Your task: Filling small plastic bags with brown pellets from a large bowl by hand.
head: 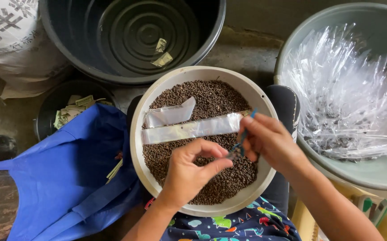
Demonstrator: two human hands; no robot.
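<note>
Both hands meet over the near right part of the bowl of brown pellets.

I see my left hand (pixel 189 172) with thumb and forefinger pinched nearly shut on the end of a small clear packet (pixel 235 153), other fingers curled. My right hand (pixel 271 140) grips a thin blue scoop (pixel 245 131) between closed fingertips, its tip at the packet mouth. The cream bowl (pixel 136 147) rests on my lap; two long clear packets (pixel 189 129) lie across the pellets (pixel 211 96) toward its far edge.
</note>
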